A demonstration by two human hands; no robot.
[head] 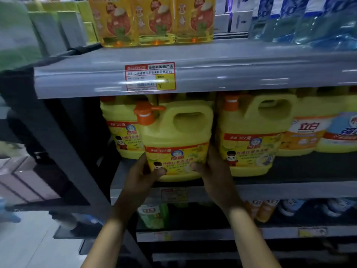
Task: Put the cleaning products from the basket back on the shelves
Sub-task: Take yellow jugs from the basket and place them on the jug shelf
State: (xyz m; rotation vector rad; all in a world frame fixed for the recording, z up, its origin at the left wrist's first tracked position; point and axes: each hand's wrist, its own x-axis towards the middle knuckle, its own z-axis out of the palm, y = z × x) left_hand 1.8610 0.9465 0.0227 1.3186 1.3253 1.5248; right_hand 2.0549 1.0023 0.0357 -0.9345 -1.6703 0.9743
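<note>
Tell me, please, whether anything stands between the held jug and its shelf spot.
Nothing visible does: the held jug is at the gap between the left jug and the right jug; what lies behind it is hidden.

Red-bordered price label [150, 77] high above the left grip [143, 176], pinkish boxes [29, 182] far left of it, pale floor [29, 248] below-left.

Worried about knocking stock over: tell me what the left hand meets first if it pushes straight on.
Probably the yellow plastic jug standing behind the held orange-capped yellow jug: the left hand points at its base, though depth is unclear.
</note>
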